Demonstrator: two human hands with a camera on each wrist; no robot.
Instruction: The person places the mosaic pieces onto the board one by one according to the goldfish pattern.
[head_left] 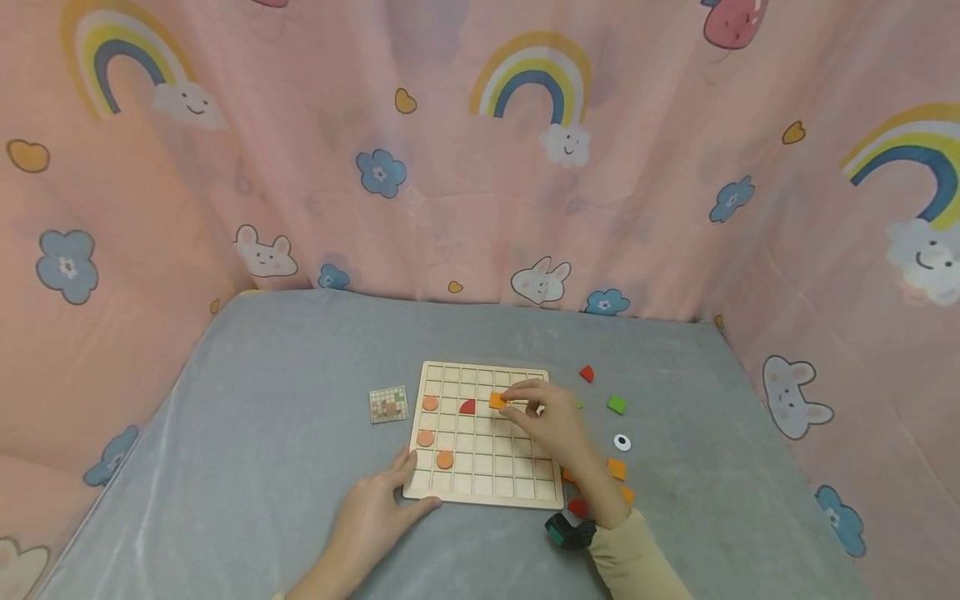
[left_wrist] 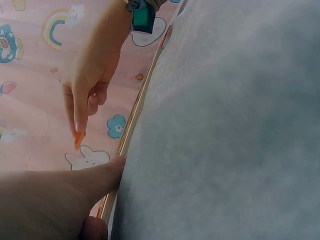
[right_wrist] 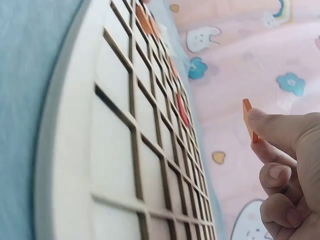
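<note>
A wooden grid board [head_left: 480, 481] lies on the grey cloth. My left hand [head_left: 372, 506] holds its near left corner, thumb along the front edge and fingers at the left side. Between thumb and forefinger my right hand [head_left: 551, 419] pinches an orange square tile [head_left: 497, 401], raised over the far middle of the board. Edge-on in the right wrist view, this tile [right_wrist: 249, 121] shows as a thin flat piece. Three orange round pieces, including one disc [head_left: 445, 459], sit in cells on the left. One red quarter-circle [head_left: 467, 407] lies left of the held tile.
Left of the board lies a small pattern card [head_left: 388, 405]. To the right are scattered a red quarter-circle [head_left: 587, 373], a green tile [head_left: 617, 405], a white ring-shaped piece [head_left: 622, 442] and several orange tiles [head_left: 617, 469]. A pink printed curtain [head_left: 450, 217] surrounds the cloth.
</note>
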